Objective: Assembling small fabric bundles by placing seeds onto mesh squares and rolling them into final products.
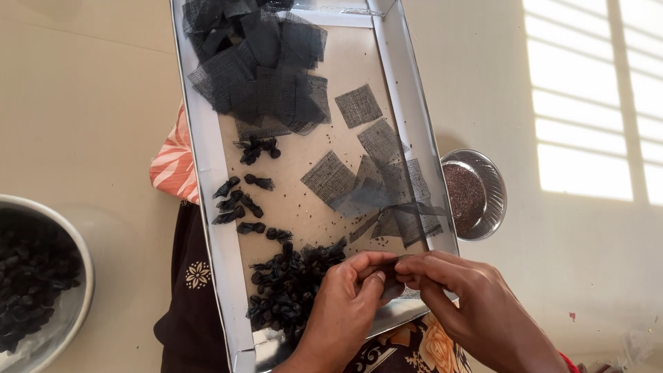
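Mesh square (395, 271), likely light, limp and best pinched at its gathered edges, sat clenched between left hand (349, 304) and right hand (469, 304), with finished bundles (290, 283) just left on the tray (207, 159).

Steel bowl (41, 304) cut by left edge; tray (207, 159) top cropped; item betw. fingertips (387, 273) hidden.

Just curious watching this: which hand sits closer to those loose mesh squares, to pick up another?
Probably the right hand: the loose mesh squares lie just beyond it, while the left hand rests beside the tied black bundles.
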